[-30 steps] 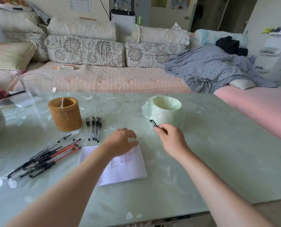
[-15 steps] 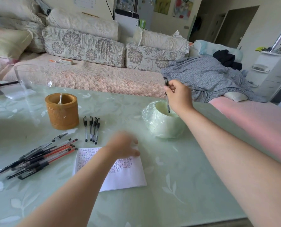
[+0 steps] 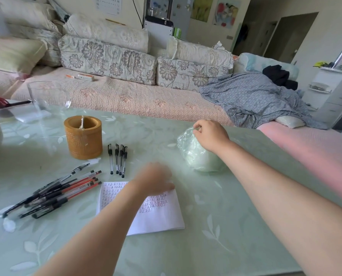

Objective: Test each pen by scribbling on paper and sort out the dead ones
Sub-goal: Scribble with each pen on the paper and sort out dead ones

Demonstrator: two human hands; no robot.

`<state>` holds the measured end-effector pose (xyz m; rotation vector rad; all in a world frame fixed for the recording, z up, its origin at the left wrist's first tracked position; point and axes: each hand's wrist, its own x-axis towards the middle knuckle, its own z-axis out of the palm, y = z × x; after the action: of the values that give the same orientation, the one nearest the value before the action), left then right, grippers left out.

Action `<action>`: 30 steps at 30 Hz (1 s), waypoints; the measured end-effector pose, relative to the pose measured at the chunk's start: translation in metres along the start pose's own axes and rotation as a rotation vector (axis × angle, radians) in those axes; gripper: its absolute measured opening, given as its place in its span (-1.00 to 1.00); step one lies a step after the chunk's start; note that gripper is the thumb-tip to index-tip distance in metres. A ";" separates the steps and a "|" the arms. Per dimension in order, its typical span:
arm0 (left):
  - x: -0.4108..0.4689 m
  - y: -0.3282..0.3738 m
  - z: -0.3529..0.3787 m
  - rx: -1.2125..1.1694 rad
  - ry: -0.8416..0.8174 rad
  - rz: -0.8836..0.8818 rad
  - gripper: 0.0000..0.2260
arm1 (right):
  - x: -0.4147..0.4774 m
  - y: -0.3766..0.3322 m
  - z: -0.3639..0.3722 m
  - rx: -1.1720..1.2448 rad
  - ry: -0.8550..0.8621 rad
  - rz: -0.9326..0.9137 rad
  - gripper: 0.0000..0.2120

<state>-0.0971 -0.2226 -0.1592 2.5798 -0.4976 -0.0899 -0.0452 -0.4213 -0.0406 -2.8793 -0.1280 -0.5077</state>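
Right hand (image 3: 210, 136) atop wrapped pot (image 3: 197, 159), fingers curled, can't tell if holding anything. Left hand (image 3: 154, 181) blurry on paper (image 3: 162, 218), openness unclear too.

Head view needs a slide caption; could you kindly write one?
Right hand at the wrapped green pot, left hand at the paper, pen pile beside.

Beyond the far edge of your pale green glass tabletop (image 3: 206, 246) runs a long sofa (image 3: 138, 100) in a quilted pink cover, stacked with floral cushions (image 3: 106, 58) and cream bolsters (image 3: 106, 30). A grey patterned blanket (image 3: 251, 98) lies heaped at its right end. The cream wall (image 3: 126, 16) behind carries a calendar (image 3: 107, 5) and two paintings (image 3: 227, 11). To your right stand white drawers (image 3: 329, 96) and a dark doorway (image 3: 289, 36). Soft daylight fills the room.
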 end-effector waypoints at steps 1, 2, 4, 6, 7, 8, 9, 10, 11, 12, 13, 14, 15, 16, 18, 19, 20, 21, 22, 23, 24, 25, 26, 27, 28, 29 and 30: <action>-0.001 0.000 -0.002 -0.028 0.007 0.003 -0.63 | -0.004 -0.009 0.000 0.028 -0.005 -0.027 -0.78; -0.003 -0.001 -0.005 -0.058 0.023 0.005 -0.65 | -0.010 -0.019 0.001 0.060 -0.025 -0.049 -0.80; -0.010 -0.005 -0.014 -0.099 0.066 0.006 -0.70 | -0.022 -0.040 0.006 0.119 -0.100 -0.071 -0.81; -0.021 -0.014 -0.027 -0.088 0.089 -0.002 -0.73 | -0.035 -0.061 0.015 0.162 -0.173 -0.097 -0.81; -0.028 -0.021 -0.034 -0.065 0.088 -0.014 -0.74 | -0.041 -0.071 0.021 0.188 -0.202 -0.112 -0.81; -0.035 -0.030 -0.042 -0.041 0.089 -0.030 -0.74 | -0.047 -0.081 0.027 0.216 -0.231 -0.128 -0.81; -0.043 -0.039 -0.051 -0.018 0.090 -0.052 -0.75 | -0.051 -0.091 0.034 0.239 -0.263 -0.142 -0.81; -0.050 -0.049 -0.059 0.002 0.097 -0.075 -0.76 | -0.056 -0.102 0.039 0.255 -0.295 -0.160 -0.81; -0.059 -0.059 -0.068 0.025 0.106 -0.098 -0.77 | -0.060 -0.113 0.046 0.265 -0.330 -0.179 -0.80; -0.067 -0.069 -0.075 0.046 0.119 -0.118 -0.79 | -0.065 -0.124 0.052 0.272 -0.359 -0.201 -0.80; -0.075 -0.078 -0.083 0.061 0.136 -0.135 -0.81 | -0.068 -0.135 0.058 0.281 -0.381 -0.225 -0.80; -0.083 -0.087 -0.089 0.072 0.152 -0.155 -0.83 | -0.071 -0.147 0.063 0.288 -0.396 -0.250 -0.80; -0.092 -0.095 -0.096 0.088 0.164 -0.179 -0.84 | -0.075 -0.159 0.067 0.295 -0.408 -0.273 -0.80; -0.100 -0.102 -0.101 0.111 0.174 -0.198 -0.86 | -0.078 -0.170 0.071 0.296 -0.422 -0.296 -0.81; -0.115 -0.114 -0.110 0.182 0.168 -0.223 -0.85 | -0.085 -0.192 0.077 0.282 -0.442 -0.354 -0.81; -0.122 -0.119 -0.114 0.208 0.151 -0.235 -0.81 | -0.088 -0.201 0.080 0.267 -0.447 -0.388 -0.80; -0.129 -0.123 -0.116 0.221 0.134 -0.242 -0.74 | -0.092 -0.209 0.083 0.244 -0.448 -0.428 -0.79; -0.135 -0.125 -0.119 0.234 0.109 -0.250 -0.70 | -0.095 -0.216 0.088 0.216 -0.450 -0.464 -0.77; -0.140 -0.128 -0.120 0.247 0.078 -0.262 -0.73 | -0.099 -0.221 0.092 0.182 -0.452 -0.497 -0.73; -0.145 -0.129 -0.123 0.268 0.037 -0.280 -0.81 | -0.102 -0.225 0.096 0.147 -0.453 -0.528 -0.69; -0.149 -0.130 -0.124 0.280 -0.005 -0.292 -0.87 | -0.105 -0.228 0.101 0.111 -0.447 -0.556 -0.66; -0.153 -0.131 -0.126 0.285 -0.044 -0.301 -0.86 | -0.107 -0.229 0.104 0.080 -0.431 -0.585 -0.65; -0.156 -0.131 -0.127 0.279 -0.067 -0.301 -0.83 | -0.109 -0.230 0.107 0.051 -0.408 -0.612 -0.66; -0.158 -0.132 -0.128 0.277 -0.084 -0.308 -0.81 | -0.109 -0.231 0.110 0.029 -0.380 -0.636 -0.69; -0.160 -0.132 -0.129 0.272 -0.087 -0.306 -0.80 | -0.110 -0.230 0.112 0.007 -0.356 -0.655 -0.71; -0.161 -0.131 -0.130 0.274 -0.094 -0.308 -0.80 | -0.110 -0.230 0.114 -0.018 -0.336 -0.677 -0.74; -0.161 -0.131 -0.131 0.277 -0.100 -0.307 -0.80 | -0.110 -0.231 0.117 -0.049 -0.323 -0.696 -0.77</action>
<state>-0.1833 0.0023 -0.1150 2.9177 -0.1519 -0.2735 -0.1383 -0.1758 -0.1408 -2.8765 -1.2024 -0.1352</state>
